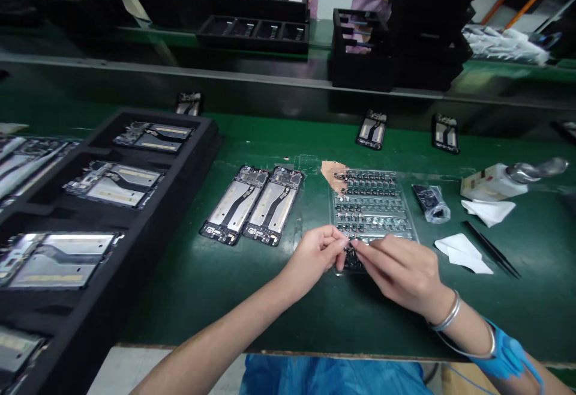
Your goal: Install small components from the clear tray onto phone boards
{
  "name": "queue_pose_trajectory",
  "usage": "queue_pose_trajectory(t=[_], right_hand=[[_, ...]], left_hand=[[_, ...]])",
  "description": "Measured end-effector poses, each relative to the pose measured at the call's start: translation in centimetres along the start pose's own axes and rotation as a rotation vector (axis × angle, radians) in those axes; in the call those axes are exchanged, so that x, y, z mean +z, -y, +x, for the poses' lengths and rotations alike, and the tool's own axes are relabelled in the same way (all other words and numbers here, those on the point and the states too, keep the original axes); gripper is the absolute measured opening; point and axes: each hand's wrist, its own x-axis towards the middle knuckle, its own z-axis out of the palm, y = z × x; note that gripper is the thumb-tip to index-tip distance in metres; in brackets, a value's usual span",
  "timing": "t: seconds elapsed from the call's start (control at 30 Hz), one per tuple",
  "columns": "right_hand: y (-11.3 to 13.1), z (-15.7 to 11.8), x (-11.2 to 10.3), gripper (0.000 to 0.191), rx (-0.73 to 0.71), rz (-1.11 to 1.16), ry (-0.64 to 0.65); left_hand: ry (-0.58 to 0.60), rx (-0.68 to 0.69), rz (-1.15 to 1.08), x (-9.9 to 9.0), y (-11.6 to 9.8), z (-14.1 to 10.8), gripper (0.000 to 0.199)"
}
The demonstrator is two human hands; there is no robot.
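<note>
My left hand (317, 254) and my right hand (400, 266) meet over the near end of a clear plastic tray (408, 203). Their fingertips pinch a tiny dark electronic part (351, 243) between them; its exact kind is too small to make out. Rows of small electronic parts (371, 206) fill the tray, and my fingers hide some of the nearest ones. Left of the tray, two opened phone bodies (231, 206) lie side by side, with circuit boards and black ribbon cables showing. A metal bangle and a blue wrist strap (508, 350) circle my right wrist.
A black foam tray (180, 203) of opened phones stands at left. On the right lie black tweezers (492, 248), white wipes (463, 252), a small plastic bag (431, 204) and a dispenser bottle (492, 183). More phones (372, 129) lie behind. Co-workers' hands show beyond the divider.
</note>
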Motion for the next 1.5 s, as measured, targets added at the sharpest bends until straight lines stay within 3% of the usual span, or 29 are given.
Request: queue_pose_trajectory(t=[0.1, 0.17, 0.27, 0.37, 0.43, 0.57, 0.67, 0.8, 0.87, 0.93, 1.03, 1.07, 1.17, 1.23, 1.33, 1.43, 1.5], right_hand=[[-3.5, 3.4, 0.5, 0.031, 0.308, -0.007, -0.063], [-7.2, 6.2, 1.9, 0.036, 0.541, -0.224, -0.049], [-13.1, 9.8, 5.2, 0.056, 0.815, -0.460, 0.111], [-16.7, 12.1, 8.5, 0.066, 1.061, -0.498, 0.204], [-17.8, 12.8, 10.0, 0.069, 1.111, -0.503, 0.190], [-18.7, 13.0, 11.1, 0.063, 1.129, -0.381, -0.009], [-19.5, 12.9, 10.3, 0.064, 1.134, -0.277, -0.101], [-20.5, 12.8, 7.3, 0.059, 1.138, -0.080, -0.132], [-20.0, 12.4, 5.5, 0.052, 1.098, 0.063, -0.136], [-17.8, 11.3, 3.9, 0.045, 1.039, 0.193, -0.136], [-11.3, 8.1, 2.0, 0.043, 0.920, 0.294, -0.140], [-8.6, 6.7, 1.6, 0.048, 0.793, 0.279, -0.123], [-1.3, 2.9, 0.6, 0.056, 0.450, 0.055, -0.096], [1.3, 1.2, 0.2, 0.052, 0.387, 0.008, -0.056], [1.5, 0.2, -0.5, 0.050, 0.561, 0.260, -0.011], [0.0, 0.3, -0.6, 0.036, 0.809, 0.694, -0.016], [-0.6, 0.3, -0.2, 0.024, 0.888, 0.907, -0.034]], left_hand=[[-0.085, 0.040, -0.040, 0.0, -0.5, -0.2, 0.021], [-0.126, 0.081, -0.036, 0.0, -0.8, -0.3, 0.020], [-0.160, 0.121, -0.022, 0.1, -0.8, -0.3, 0.018], [-0.185, 0.155, -0.006, 0.1, -0.6, -0.3, 0.017], [-0.199, 0.180, 0.008, 0.0, -0.6, -0.3, 0.016], [-0.213, 0.199, 0.050, -0.1, -1.0, -0.5, 0.016], [-0.210, 0.192, 0.053, -0.2, -1.4, -0.6, 0.016], [-0.190, 0.188, 0.008, -0.3, -1.4, -0.5, 0.016], [-0.199, 0.204, 0.001, -0.4, -1.3, -0.4, 0.014], [-0.241, 0.271, 0.014, -0.6, -1.2, -0.3, 0.012], [-0.248, 0.373, -0.056, -0.8, -1.3, -0.1, 0.012], [-0.227, 0.389, -0.108, -0.9, -1.3, 0.0, 0.012], [-0.207, 0.385, -0.222, -1.2, -1.3, 0.3, 0.013], [-0.243, 0.358, -0.224, -1.3, -1.1, 0.3, 0.016], [-0.207, 0.266, -0.153, -1.0, -1.1, 0.1, 0.023], [0.047, 0.099, -0.063, -0.5, -1.2, -0.6, 0.026], [0.238, 0.008, -0.006, -0.3, -1.4, -1.1, 0.024]])
